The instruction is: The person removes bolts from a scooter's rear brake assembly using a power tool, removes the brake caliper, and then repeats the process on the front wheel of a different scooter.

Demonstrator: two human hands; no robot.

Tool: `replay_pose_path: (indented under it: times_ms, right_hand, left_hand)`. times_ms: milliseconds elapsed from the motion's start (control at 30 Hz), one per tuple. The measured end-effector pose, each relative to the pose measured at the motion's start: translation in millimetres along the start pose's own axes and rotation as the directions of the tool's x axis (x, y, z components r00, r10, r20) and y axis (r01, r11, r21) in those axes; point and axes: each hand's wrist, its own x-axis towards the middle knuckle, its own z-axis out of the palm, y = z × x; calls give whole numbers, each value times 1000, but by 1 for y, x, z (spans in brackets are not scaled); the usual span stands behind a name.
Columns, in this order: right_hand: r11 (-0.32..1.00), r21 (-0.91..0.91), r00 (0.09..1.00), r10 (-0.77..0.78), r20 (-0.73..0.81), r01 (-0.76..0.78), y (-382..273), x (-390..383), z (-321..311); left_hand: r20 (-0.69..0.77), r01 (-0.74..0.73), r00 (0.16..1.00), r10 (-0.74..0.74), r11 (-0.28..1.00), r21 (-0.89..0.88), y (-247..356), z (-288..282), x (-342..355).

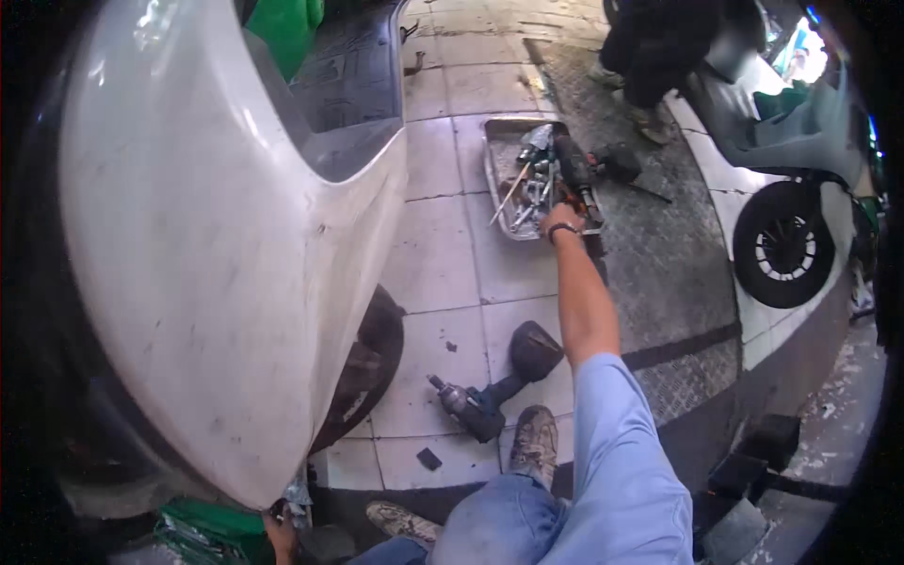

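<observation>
My right hand [562,220], a dark band at its wrist, reaches over the near right corner of a shallow metal tray [489,171]. Its fingers are curled in among the tools; what they grip is hidden. Sockets and metal hand tools [533,188] lie heaped in the tray, and a dark power drill [571,162] rests over its right side. Low at the left, my left hand [281,534] is closed at the bottom tip of a white vehicle body [235,235], beside a small dark piece I cannot make out. A cordless impact wrench [476,407] lies on the floor before my feet.
Past the tray, a person in dark clothes [650,47] is near a vehicle with a black wheel [783,245]. A dark textured mat [659,254] runs along the right. Green material [212,532] lies by my left hand; dark blocks [767,443] are at lower right.
</observation>
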Motion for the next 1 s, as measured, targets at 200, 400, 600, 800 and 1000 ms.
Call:
replay_pose_path:
  times_ms: [200, 400, 600, 800, 1000]
  right_hand:
    - [947, -181, 963, -270, 4, 266, -29, -17, -30]
    - [620, 335, 675, -458, -579, 709, 15, -129, -116]
    - [-367, 912, 951, -168, -258, 183, 41, -198, -146]
    - [-578, 786, 923, -385, -23, -222, 30, -295, -180]
    - [411, 850, 478, -704, 526, -330, 63, -399, -29]
  left_hand:
    - [23, 32, 999, -42, 944, 328, 32, -25, -7]
    - [-30, -100, 995, 96, 939, -329, 156, -23, 14]
    - [-113, -288, 957, 266, 857, -426, 182, -34, 49]
    - [141, -221, 935, 324, 848, -482, 197, -46, 50]
    - [188, -270, 914, 360, 884, -381, 216, -44, 71]
